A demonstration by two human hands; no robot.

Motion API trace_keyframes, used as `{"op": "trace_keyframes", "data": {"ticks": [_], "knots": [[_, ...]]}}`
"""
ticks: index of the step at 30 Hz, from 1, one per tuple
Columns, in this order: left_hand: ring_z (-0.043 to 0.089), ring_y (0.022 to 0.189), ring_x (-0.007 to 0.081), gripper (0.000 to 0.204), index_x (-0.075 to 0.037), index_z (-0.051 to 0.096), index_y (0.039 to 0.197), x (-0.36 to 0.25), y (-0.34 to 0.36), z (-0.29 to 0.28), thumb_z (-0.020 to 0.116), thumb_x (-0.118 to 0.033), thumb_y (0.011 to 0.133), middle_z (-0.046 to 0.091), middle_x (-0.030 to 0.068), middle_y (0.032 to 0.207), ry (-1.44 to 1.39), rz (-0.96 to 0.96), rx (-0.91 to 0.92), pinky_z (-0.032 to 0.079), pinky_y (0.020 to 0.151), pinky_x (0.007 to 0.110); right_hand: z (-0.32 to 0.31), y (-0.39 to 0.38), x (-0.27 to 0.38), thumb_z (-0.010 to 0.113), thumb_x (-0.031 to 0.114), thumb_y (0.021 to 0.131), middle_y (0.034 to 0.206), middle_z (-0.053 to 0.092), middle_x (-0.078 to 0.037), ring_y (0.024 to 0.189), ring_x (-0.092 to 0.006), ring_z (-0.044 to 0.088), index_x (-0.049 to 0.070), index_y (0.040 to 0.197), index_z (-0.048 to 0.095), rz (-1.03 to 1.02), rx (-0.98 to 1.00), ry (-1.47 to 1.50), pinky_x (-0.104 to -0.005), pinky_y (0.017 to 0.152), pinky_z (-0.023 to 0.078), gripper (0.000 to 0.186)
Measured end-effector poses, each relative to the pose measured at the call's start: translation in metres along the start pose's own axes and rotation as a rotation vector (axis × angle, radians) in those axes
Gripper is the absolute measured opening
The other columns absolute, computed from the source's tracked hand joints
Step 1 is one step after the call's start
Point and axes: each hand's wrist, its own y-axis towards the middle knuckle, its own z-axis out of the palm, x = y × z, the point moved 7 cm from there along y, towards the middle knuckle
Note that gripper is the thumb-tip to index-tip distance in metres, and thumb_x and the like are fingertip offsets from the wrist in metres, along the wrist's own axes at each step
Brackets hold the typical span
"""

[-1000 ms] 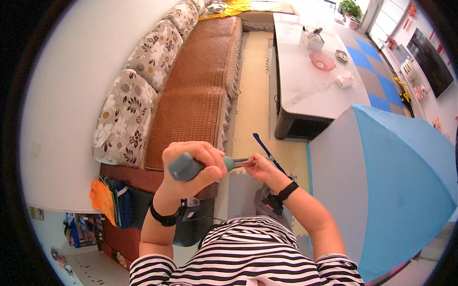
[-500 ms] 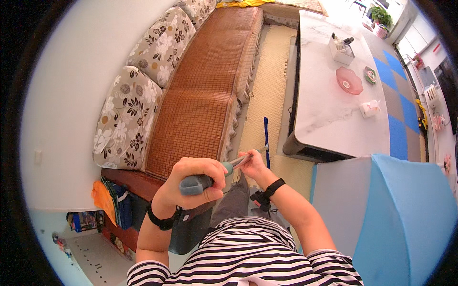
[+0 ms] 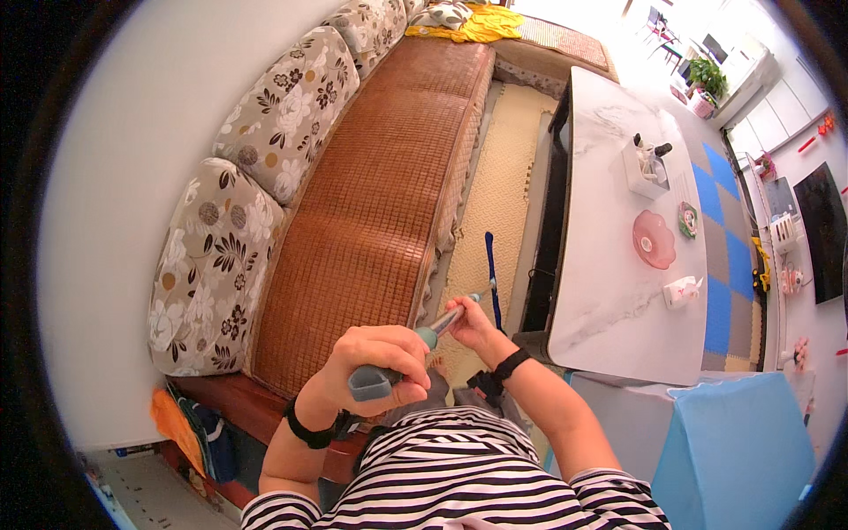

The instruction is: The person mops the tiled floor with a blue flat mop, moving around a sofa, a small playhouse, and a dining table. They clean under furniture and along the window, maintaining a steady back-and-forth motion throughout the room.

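Observation:
A flat mop (image 3: pixel 427 338) runs away from me, its grey-green handle slanting down toward the floor. My left hand (image 3: pixel 385 358) is wrapped round the thick dark grip at the handle's top end. Farther down the pole, my right hand (image 3: pixel 471 323) has its fingers closed round the shaft. The narrow, dark blue mop head (image 3: pixel 492 281) lies lengthwise on the cream floor mat (image 3: pixel 490 177), between the sofa and the table. Both wrists wear black bands.
On the left stands a long sofa (image 3: pixel 353 221) with a brown woven cover and floral cushions. A white marble-look table (image 3: pixel 609 291) borders the aisle on the right, bearing a pink dish (image 3: pixel 654 240) and a box. Close at right is a light-blue covered object (image 3: pixel 742 442).
The view has tilted up, so the sofa and table sit lower in the picture. My hands keep their hold on the mop; its head still lies in the aisle.

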Motion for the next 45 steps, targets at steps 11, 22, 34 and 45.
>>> {"op": "trace_keyframes", "data": {"ticks": [11,22,34,45], "knots": [[0.069,0.085,0.0277,0.031,-0.008,0.062,0.067,0.073,0.129,-0.065,0.078,-0.03,0.083,0.072,0.0107,0.086,0.025,0.092,-0.039,0.054,0.08,0.041,0.092,0.108,0.14,0.055,0.014,0.094,0.077,0.062,-0.004,0.071,-0.0161,0.063,0.007,0.088,0.051,-0.04,0.029,-0.095,-0.03,0.067,0.056,0.01],[0.064,0.071,0.0203,0.023,-0.006,0.062,0.073,0.165,0.32,-0.105,0.08,-0.019,0.08,0.063,0.0038,0.074,0.029,-0.016,0.094,0.049,0.092,0.044,0.156,0.207,0.308,0.053,0.011,0.09,0.071,0.057,-0.005,0.065,-0.0181,0.058,0.007,0.081,0.048,-0.006,-0.009,0.041,-0.0303,0.063,0.053,0.011],[0.062,0.071,0.0204,0.021,-0.006,0.06,0.073,0.309,0.475,-0.153,0.079,-0.01,0.078,0.064,0.005,0.075,-0.169,-0.04,0.093,0.052,0.083,0.039,0.135,0.318,0.435,0.049,0.009,0.087,0.063,0.049,-0.003,0.058,-0.018,0.049,0.008,0.076,0.047,-0.1,-0.259,0.298,-0.0293,0.057,0.05,0.012],[0.057,0.06,0.0239,0.027,-0.005,0.053,0.063,0.382,0.6,-0.243,0.076,0.001,0.074,0.055,0.0043,0.063,-0.185,-0.013,0.213,0.052,0.072,0.039,0.215,0.409,0.541,0.047,0.013,0.09,0.056,0.045,-0.002,0.049,-0.0182,0.047,0.01,0.066,0.045,-0.173,-0.303,0.254,-0.0327,0.049,0.047,0.025]]}}
